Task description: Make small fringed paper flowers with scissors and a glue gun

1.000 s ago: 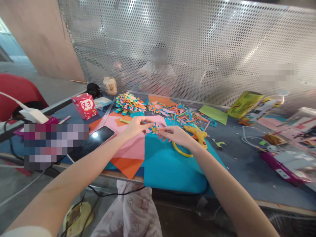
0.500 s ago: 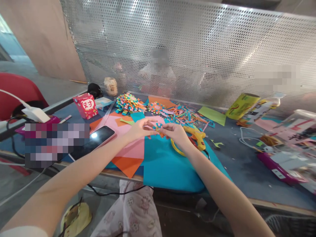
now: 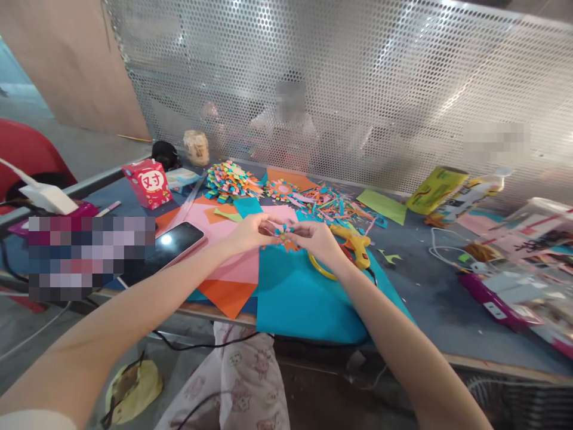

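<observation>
Between my two hands, above the blue paper sheet (image 3: 304, 304), is a small paper flower (image 3: 285, 235) with blue and orange fringed petals. My left hand (image 3: 254, 232) pinches its left side with the fingertips. From the right, my right hand (image 3: 316, 239) grips the opposite edge between thumb and fingers. Just beyond my right wrist a yellow hot glue gun (image 3: 358, 248) lies on the blue paper. Pink paper (image 3: 233, 263) and orange paper (image 3: 228, 298) lie under my left forearm. Behind the hands sits a heap of fringed paper flowers (image 3: 233, 179), next to one flat pink-centred flower (image 3: 282, 189).
Cut paper strips (image 3: 335, 203) are scattered at the back. On the left are a phone (image 3: 170, 251), a red box (image 3: 147, 184) and a jar (image 3: 196, 147). A bottle (image 3: 474, 191) and purple trays (image 3: 501, 307) stand right. A perforated metal screen (image 3: 358, 89) closes off the back.
My left fingers, spread over the flower half a second ago, have drawn closer together on its edge. The view has shifted slightly.
</observation>
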A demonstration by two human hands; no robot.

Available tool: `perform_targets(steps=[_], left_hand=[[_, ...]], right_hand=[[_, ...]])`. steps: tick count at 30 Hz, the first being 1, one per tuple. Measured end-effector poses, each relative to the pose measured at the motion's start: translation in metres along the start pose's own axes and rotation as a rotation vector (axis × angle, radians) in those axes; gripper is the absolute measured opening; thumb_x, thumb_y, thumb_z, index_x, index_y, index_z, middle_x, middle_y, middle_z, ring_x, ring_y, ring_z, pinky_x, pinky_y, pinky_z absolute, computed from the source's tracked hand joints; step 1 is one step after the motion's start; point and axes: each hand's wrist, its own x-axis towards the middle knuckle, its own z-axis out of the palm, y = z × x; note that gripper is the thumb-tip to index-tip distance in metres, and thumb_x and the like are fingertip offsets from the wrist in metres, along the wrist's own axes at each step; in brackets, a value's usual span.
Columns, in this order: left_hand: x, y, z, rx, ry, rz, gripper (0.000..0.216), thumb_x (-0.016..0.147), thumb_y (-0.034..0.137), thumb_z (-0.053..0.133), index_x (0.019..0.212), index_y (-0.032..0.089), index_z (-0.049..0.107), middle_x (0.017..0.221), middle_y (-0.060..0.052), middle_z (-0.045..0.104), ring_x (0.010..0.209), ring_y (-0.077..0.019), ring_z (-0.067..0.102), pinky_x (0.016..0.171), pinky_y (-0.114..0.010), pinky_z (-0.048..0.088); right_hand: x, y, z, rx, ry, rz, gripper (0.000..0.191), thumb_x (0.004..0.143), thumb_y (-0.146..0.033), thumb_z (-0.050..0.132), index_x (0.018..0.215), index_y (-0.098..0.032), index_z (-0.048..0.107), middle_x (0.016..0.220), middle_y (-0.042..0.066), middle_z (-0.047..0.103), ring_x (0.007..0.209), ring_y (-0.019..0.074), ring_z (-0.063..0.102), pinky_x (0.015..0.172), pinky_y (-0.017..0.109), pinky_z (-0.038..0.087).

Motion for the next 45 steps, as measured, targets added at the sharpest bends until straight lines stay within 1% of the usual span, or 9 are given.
perform_targets(steps=[7,11,15,21,26,31,35,39,45], left_hand=[[0.0017,0.0012,0.0008,-0.037,-0.006,-0.003,0.038,0.068,0.030,0.076,0.100,0.012,0.067,0.082,-0.004,0.067,0.068,-0.0130,0.062,0.056,-0.023,0.046],[0.0021,-0.0007,0.0017,-0.062,0.016,0.013,0.043,0.063,0.031,0.080,0.099,0.012,0.066,0.074,-0.001,0.064,0.062,-0.0115,0.059,0.053,-0.023,0.046],[0.0024,-0.0005,-0.0006,-0.093,0.077,0.035,0.043,0.061,0.033,0.081,0.097,0.013,0.067,0.079,-0.004,0.068,0.066,-0.0118,0.060,0.057,-0.023,0.047],[0.0021,0.0011,-0.0009,-0.159,0.150,0.074,0.041,0.062,0.032,0.079,0.097,0.013,0.068,0.088,-0.005,0.071,0.066,-0.0104,0.060,0.058,-0.023,0.046],[0.0021,0.0012,-0.0015,-0.202,0.181,0.080,0.044,0.061,0.034,0.081,0.098,0.013,0.069,0.076,-0.002,0.070,0.055,-0.0071,0.054,0.055,-0.023,0.044],[0.0014,0.0032,-0.0023,-0.216,0.168,0.048,0.046,0.055,0.032,0.084,0.093,0.013,0.068,0.066,0.001,0.068,0.051,-0.0072,0.053,0.053,-0.023,0.043],[0.0002,0.0023,0.0003,-0.195,0.134,0.026,0.041,0.056,0.030,0.085,0.090,0.014,0.068,0.069,-0.001,0.070,0.054,-0.0085,0.057,0.054,-0.022,0.044],[0.0000,0.0023,0.0018,-0.191,0.121,-0.016,0.042,0.059,0.029,0.084,0.095,0.015,0.069,0.069,0.000,0.070,0.056,-0.0088,0.058,0.053,-0.021,0.043],[0.0015,0.0066,0.0027,-0.283,0.149,-0.123,0.040,0.075,0.047,0.072,0.096,0.013,0.071,0.076,-0.005,0.071,0.064,-0.0115,0.064,0.055,-0.021,0.046]], right_hand=[[-0.0011,0.0040,-0.0016,0.129,0.002,0.080,0.040,0.047,-0.047,0.086,0.068,-0.017,0.070,0.062,-0.001,0.068,0.052,0.0107,0.059,0.050,0.023,0.051],[-0.0024,0.0044,0.0003,0.195,-0.032,0.114,0.044,0.048,-0.051,0.086,0.072,-0.017,0.071,0.068,0.001,0.070,0.057,0.0133,0.064,0.053,0.026,0.054],[-0.0031,0.0055,0.0039,0.235,-0.079,0.122,0.046,0.050,-0.057,0.083,0.072,-0.018,0.072,0.071,0.001,0.073,0.063,0.0149,0.068,0.063,0.027,0.057],[-0.0071,0.0079,0.0050,0.262,-0.159,0.150,0.043,0.045,-0.047,0.089,0.072,-0.017,0.073,0.073,0.003,0.075,0.066,0.0177,0.072,0.072,0.030,0.058],[-0.0082,0.0079,0.0051,0.265,-0.188,0.171,0.038,0.050,-0.040,0.089,0.075,-0.016,0.074,0.079,0.006,0.076,0.073,0.0201,0.073,0.072,0.031,0.059],[-0.0051,0.0054,0.0035,0.297,-0.116,0.121,0.040,0.055,-0.047,0.086,0.080,-0.019,0.073,0.078,0.001,0.075,0.070,0.0162,0.071,0.070,0.029,0.059],[-0.0030,0.0049,0.0029,0.307,-0.064,0.080,0.044,0.049,-0.050,0.087,0.077,-0.019,0.072,0.075,0.001,0.075,0.066,0.0161,0.070,0.073,0.031,0.059],[-0.0027,0.0052,0.0022,0.295,-0.019,0.077,0.043,0.044,-0.048,0.089,0.069,-0.018,0.071,0.069,0.001,0.074,0.061,0.0172,0.069,0.072,0.034,0.059],[-0.0033,0.0037,-0.0003,0.296,0.017,0.080,0.043,0.042,-0.049,0.089,0.067,-0.018,0.070,0.068,0.001,0.073,0.062,0.0172,0.070,0.072,0.033,0.060]])
